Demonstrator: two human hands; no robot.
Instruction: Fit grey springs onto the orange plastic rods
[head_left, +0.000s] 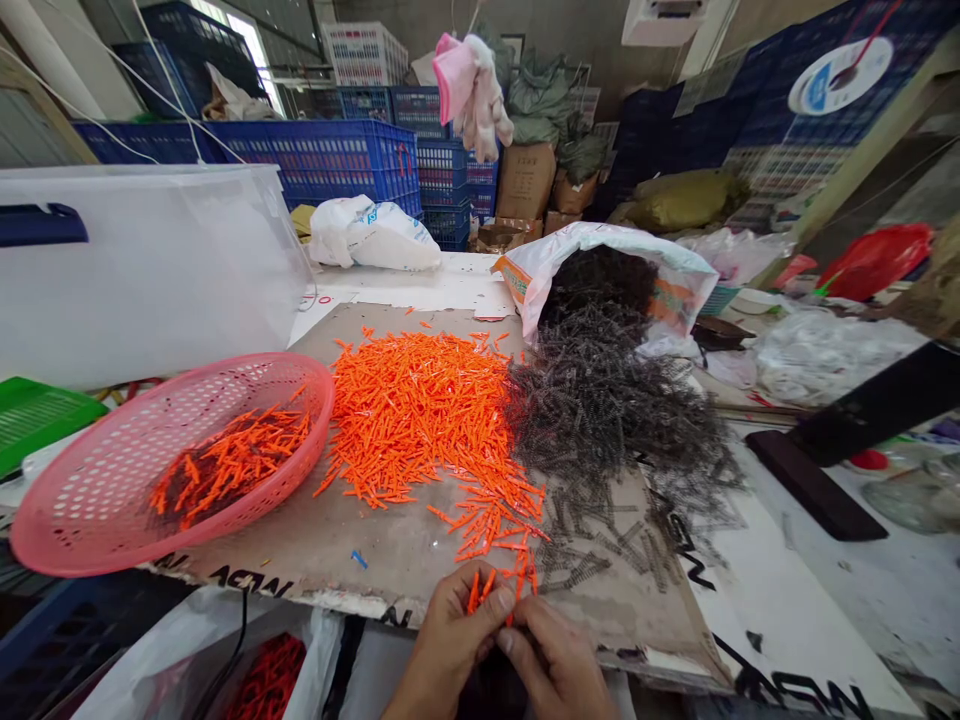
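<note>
At the table's front edge, my left hand (pixel 459 632) is closed around a few small, thin orange plastic pieces (pixel 480 590), whose ends stick up between thumb and fingers. My right hand (pixel 556 655) meets it with thumb and fingers pinched together; what lies in that pinch is hidden. Just beyond both hands, a big pile of the same orange pieces (pixel 424 405) spreads over a grey board (pixel 420 545). To its right is a heap of dark coil springs (pixel 592 410), with loose springs scattered toward me.
On the left, a pink perforated basket (pixel 82 500) holds orange pieces mixed with dark springs. Behind it stands a translucent bin (pixel 142 270). Springs spill from a white sack (pixel 551 262). A black stand (pixel 817 485) is at right. Below the edge, a bag (pixel 319 640) contains red-orange pieces.
</note>
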